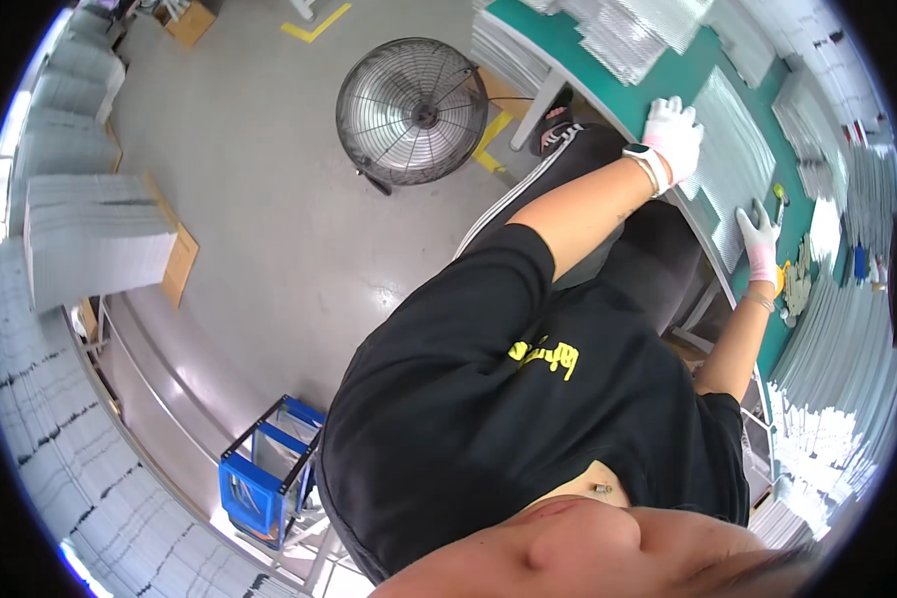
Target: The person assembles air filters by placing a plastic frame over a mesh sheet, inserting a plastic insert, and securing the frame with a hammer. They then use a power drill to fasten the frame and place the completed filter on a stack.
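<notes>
On the green tabletop [703,60] lies a silvery, translucent, textured sheet [733,140]. My left hand [674,140], in a white glove, rests at the sheet's left side with its fingers spread. A watch with a white band [650,164] is on that wrist. My right hand [759,242], also gloved, reaches over the sheet's right end, its fingers stretched apart. Neither hand shows anything gripped. Just beyond the right hand are a small yellow-green item [778,189] and a crumpled pale glove or cloth [796,289].
More silvery sheets [623,40] lie at the table's far left. Stacked pale sheets [817,130] line its far side. On the floor to my left stand a round metal fan [424,112], a stack of grey sheets [95,234] and a blue-framed stand [252,488].
</notes>
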Available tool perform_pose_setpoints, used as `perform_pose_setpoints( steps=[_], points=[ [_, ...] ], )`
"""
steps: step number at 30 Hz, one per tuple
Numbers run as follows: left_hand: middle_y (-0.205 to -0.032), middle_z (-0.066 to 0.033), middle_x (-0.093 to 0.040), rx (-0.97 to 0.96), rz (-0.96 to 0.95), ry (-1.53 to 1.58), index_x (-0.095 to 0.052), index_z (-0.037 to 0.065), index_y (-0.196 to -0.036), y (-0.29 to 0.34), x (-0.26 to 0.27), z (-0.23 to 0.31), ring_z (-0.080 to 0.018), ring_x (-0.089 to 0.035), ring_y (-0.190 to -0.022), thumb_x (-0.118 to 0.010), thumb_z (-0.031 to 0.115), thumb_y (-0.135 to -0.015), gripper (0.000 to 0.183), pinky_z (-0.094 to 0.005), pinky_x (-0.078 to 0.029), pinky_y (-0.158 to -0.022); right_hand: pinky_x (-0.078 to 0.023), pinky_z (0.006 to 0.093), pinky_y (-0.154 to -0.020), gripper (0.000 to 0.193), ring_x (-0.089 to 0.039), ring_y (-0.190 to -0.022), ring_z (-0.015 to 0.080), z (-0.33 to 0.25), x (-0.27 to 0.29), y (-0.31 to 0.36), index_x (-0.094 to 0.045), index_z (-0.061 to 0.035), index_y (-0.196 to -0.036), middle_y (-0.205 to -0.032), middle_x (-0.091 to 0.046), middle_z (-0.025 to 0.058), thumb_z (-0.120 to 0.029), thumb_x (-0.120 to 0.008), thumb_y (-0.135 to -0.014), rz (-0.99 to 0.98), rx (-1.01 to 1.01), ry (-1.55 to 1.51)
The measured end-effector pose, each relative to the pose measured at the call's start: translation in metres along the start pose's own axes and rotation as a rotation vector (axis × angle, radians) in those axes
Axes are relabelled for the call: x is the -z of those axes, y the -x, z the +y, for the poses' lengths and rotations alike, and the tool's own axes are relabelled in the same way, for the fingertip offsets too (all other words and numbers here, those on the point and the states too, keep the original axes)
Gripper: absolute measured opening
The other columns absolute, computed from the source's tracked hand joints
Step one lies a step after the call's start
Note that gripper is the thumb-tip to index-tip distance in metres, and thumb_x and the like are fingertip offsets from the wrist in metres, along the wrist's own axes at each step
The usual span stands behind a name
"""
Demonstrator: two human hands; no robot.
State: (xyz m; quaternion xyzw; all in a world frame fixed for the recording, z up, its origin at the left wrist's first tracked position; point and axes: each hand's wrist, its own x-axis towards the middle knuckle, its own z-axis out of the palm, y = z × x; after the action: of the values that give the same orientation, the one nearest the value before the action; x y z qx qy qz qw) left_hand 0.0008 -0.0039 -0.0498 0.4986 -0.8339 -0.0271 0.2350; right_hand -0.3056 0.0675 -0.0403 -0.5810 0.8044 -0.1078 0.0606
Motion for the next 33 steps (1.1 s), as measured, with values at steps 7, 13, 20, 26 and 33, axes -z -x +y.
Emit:
perform_pose_setpoints(
  steps=[7, 13, 20, 26, 33],
  points=[
    [-0.11, -0.0076, -0.059, 0.002, 0.034, 0.044, -0.068, 0.013, -0.109, 0.002, -0.006, -0.009, -0.0272, -0.051, -0.109, -0.06, 0.036, -0.084, 0.035, -0.0439, -0.039, -0.091, -0.036, 0.0403, -0.112, 0.069, -0.046, -0.129, 0.0391, -0.007, 0.002, -0.007, -0.06, -0.015, -0.137, -0.137, -0.044, 0.0311, -0.051, -0.074, -0.08, 0.013, 0.007, -0.004],
    [-0.107, -0.0056, -0.063, -0.106, 0.014, 0.062, -0.07, 0.013, -0.104, 0.006, 0.021, 0.001, -0.0233, -0.057, -0.102, -0.06, 0.047, -0.081, 0.041, -0.0395, -0.044, -0.085, -0.044, 0.0406, -0.104, 0.058, -0.057, -0.12, 0.0396, -0.016, 0.012, 0.038, -0.064, -0.0054, -0.129, -0.126, -0.058, 0.0287, -0.043, -0.069, -0.086, 0.099, 0.014, 0.028],
    [-0.146, -0.0153, -0.048, -0.171, -0.079, 0.175, -0.053, 0.009, -0.14, 0.007, 0.016, -0.035, -0.0389, -0.04, -0.136, -0.06, 0.048, -0.087, 0.066, -0.0509, -0.032, -0.111, -0.048, 0.0402, -0.097, 0.034, -0.062, -0.112, 0.0343, -0.029, 0.091, -0.03, -0.07, -0.0034, -0.11, -0.113, -0.068, 0.0189, -0.029, -0.068, -0.089, 0.556, 0.1, 0.021],
    [-0.143, -0.0182, -0.049, -0.202, -0.136, 0.198, -0.057, 0.006, -0.135, 0.005, 0.026, -0.023, -0.0385, -0.039, -0.136, -0.065, 0.045, -0.084, 0.065, -0.0499, -0.03, -0.112, -0.043, 0.049, -0.103, 0.037, -0.058, -0.118, 0.0412, 0.078, 0.169, -0.152, -0.072, -0.0083, -0.109, -0.118, -0.066, 0.022, -0.036, -0.058, -0.089, 0.652, -0.111, 0.194],
    [-0.143, -0.0184, -0.048, -0.177, -0.204, 0.167, -0.057, 0.006, -0.133, -0.004, 0.035, -0.014, -0.0385, -0.039, -0.136, -0.07, 0.04, -0.08, 0.064, -0.0509, -0.03, -0.111, -0.046, 0.0432, -0.101, 0.063, -0.062, -0.119, 0.0337, 0.133, 0.166, -0.236, -0.068, -0.0076, -0.12, -0.129, -0.062, 0.0233, -0.06, -0.052, -0.089, 0.163, -0.467, 0.344]
  ],
)
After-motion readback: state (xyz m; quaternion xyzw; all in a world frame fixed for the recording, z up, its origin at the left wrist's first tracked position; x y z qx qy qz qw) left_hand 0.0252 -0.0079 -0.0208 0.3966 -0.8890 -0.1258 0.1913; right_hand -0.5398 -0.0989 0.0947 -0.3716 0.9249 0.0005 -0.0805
